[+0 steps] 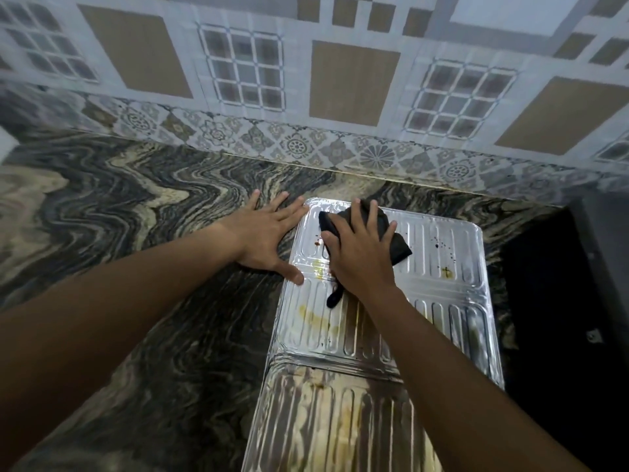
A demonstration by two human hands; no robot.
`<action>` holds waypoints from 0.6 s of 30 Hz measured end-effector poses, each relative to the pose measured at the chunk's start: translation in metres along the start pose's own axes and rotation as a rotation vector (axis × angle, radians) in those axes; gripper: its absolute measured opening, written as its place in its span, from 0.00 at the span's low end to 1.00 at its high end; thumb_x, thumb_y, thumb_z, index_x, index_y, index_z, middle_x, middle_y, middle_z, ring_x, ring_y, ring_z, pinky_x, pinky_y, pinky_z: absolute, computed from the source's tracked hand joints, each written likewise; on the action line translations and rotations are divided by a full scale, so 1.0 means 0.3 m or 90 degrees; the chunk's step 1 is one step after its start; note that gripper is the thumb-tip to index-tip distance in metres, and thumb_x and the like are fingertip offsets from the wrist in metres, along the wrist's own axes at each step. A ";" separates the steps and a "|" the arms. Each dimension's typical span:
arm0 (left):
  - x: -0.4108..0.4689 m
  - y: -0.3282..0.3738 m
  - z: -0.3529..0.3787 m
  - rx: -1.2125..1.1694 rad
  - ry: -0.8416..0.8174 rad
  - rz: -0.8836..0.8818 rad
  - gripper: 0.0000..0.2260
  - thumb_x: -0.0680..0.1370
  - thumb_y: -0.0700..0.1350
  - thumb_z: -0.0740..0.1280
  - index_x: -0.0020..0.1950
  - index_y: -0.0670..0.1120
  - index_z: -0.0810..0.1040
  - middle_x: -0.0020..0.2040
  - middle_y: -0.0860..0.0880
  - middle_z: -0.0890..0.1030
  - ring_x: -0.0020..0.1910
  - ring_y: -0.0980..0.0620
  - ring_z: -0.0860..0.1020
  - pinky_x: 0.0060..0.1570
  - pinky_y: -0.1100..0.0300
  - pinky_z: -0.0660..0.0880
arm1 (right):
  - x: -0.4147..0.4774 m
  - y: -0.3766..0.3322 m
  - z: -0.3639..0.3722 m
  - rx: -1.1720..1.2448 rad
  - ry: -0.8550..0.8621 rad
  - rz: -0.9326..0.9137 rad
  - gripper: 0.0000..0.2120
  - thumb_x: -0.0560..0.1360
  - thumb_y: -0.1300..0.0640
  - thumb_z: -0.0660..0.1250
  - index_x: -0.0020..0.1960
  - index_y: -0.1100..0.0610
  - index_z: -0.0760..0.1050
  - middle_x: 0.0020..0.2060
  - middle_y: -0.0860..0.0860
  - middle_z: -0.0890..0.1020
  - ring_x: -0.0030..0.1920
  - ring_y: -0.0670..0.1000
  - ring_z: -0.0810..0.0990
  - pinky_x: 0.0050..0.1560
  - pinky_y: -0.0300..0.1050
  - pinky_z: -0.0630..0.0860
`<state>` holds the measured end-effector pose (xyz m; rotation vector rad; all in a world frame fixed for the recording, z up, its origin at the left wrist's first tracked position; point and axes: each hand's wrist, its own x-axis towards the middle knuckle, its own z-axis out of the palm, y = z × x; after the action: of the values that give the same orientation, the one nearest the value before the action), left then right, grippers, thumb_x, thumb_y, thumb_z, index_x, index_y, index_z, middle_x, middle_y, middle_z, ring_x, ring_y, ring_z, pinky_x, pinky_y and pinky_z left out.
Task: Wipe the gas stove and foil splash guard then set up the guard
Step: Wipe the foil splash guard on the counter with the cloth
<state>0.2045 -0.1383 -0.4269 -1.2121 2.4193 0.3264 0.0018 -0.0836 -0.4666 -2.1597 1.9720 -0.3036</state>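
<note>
- Overhead, looking down, a dark marbled stone desk (136,216) with swirling cream and grey veins fills the left and middle of the view and meets a patterned tiled wall (340,80) at the back.
- Lying flat on the desk, right of centre, is the foil splash guard (439,301), a shiny ribbed metal sheet in hinged panels that runs from near the wall toward the bottom edge; its near panel is creased and dull.
- Beside the guard's right edge sits a black surface (561,301), too dark to make out.
- Both bare forearms reach in from the bottom corners.
- The left hand (269,236) lies palm down with fingers spread wide, mostly on the desk at the guard's far left corner; its thumb rests on the foil's left edge and its fingertips reach the rim, and it holds nothing.
- The right hand (360,250) is spread flat, palm down, pressing a dark cloth (398,248) against the far panel; cloth shows past the fingers and a tail of it trails below the wrist.
- Yellowish smears (320,321) mark the foil below the right hand, and small dark and brown spots (442,257) dot the far panel to the right.
</note>
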 end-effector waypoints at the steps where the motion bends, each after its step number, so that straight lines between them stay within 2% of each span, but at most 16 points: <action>1: 0.001 -0.001 0.001 -0.002 0.000 0.000 0.61 0.59 0.86 0.53 0.78 0.53 0.29 0.76 0.56 0.29 0.78 0.50 0.33 0.75 0.37 0.35 | -0.002 -0.002 0.000 -0.011 -0.006 0.002 0.23 0.84 0.43 0.48 0.77 0.46 0.61 0.80 0.54 0.55 0.79 0.60 0.43 0.72 0.72 0.40; 5: 0.004 -0.002 0.003 -0.007 -0.001 0.000 0.62 0.59 0.86 0.53 0.79 0.54 0.30 0.77 0.56 0.29 0.78 0.50 0.32 0.75 0.36 0.35 | -0.007 -0.005 -0.009 -0.024 -0.059 -0.048 0.24 0.85 0.45 0.45 0.80 0.44 0.53 0.80 0.52 0.53 0.80 0.56 0.43 0.72 0.72 0.37; 12: 0.002 0.000 -0.006 -0.007 -0.017 -0.005 0.62 0.59 0.86 0.53 0.79 0.53 0.30 0.78 0.56 0.30 0.78 0.49 0.33 0.75 0.36 0.36 | -0.080 0.014 -0.047 -0.050 -0.120 -0.197 0.22 0.85 0.48 0.48 0.79 0.42 0.55 0.80 0.49 0.56 0.80 0.54 0.46 0.73 0.71 0.40; 18: 0.001 0.004 -0.016 -0.004 -0.032 -0.009 0.62 0.58 0.86 0.53 0.78 0.54 0.29 0.77 0.56 0.29 0.78 0.49 0.32 0.75 0.36 0.36 | -0.215 0.058 -0.046 -0.048 -0.132 -0.217 0.22 0.85 0.47 0.46 0.78 0.40 0.54 0.80 0.47 0.56 0.80 0.52 0.48 0.74 0.69 0.41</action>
<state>0.2021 -0.1395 -0.4226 -1.2089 2.3674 0.3552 -0.0244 -0.0211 -0.4593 -2.4599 1.5282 -0.0509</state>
